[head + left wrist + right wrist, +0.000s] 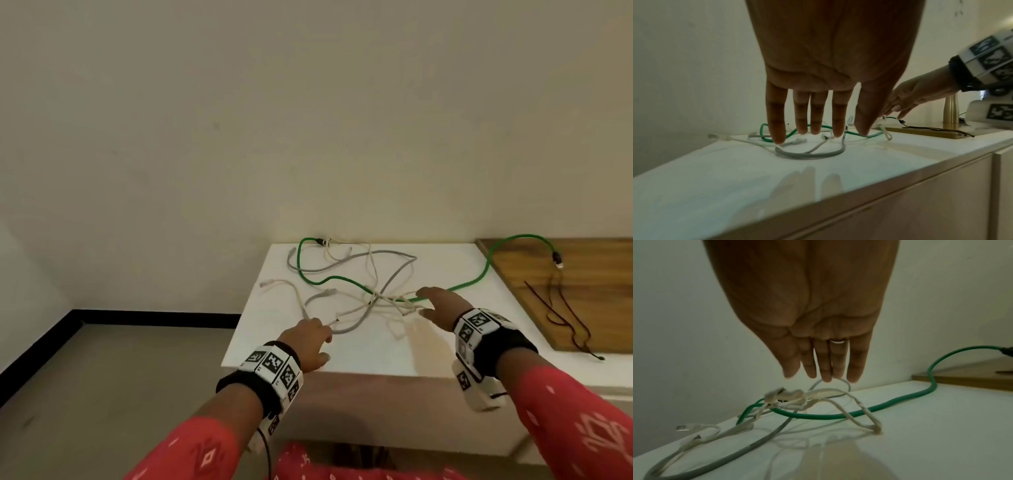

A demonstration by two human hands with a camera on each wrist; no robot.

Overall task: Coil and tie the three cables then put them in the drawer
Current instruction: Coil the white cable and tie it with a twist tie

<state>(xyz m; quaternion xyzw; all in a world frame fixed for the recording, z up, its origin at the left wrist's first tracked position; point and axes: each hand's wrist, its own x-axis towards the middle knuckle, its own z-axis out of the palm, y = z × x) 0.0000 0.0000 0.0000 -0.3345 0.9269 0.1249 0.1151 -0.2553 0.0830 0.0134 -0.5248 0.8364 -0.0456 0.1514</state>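
Note:
Three cables lie tangled on the white cabinet top (376, 353): a green cable (329, 279), a grey cable (394, 255) and a thin white cable (294, 287). My left hand (318, 337) hovers at the tangle's near left with straight, spread fingers (816, 129) over the grey cable's loop (812, 155), holding nothing. At the tangle's right, my right hand (428, 301) is stretched flat. Its fingertips (824, 373) hang just above the white cable's knotted bunch (789, 398), where the green cable (900, 408) passes under; I cannot tell if they touch.
A wooden board (565, 291) lies to the right with the green cable's plug (558, 260) and a thin dark cord (561, 315) on it. The wall runs right behind the cables. The top's front edge (325, 370) is near my wrists, with cabinet fronts (920, 203) below.

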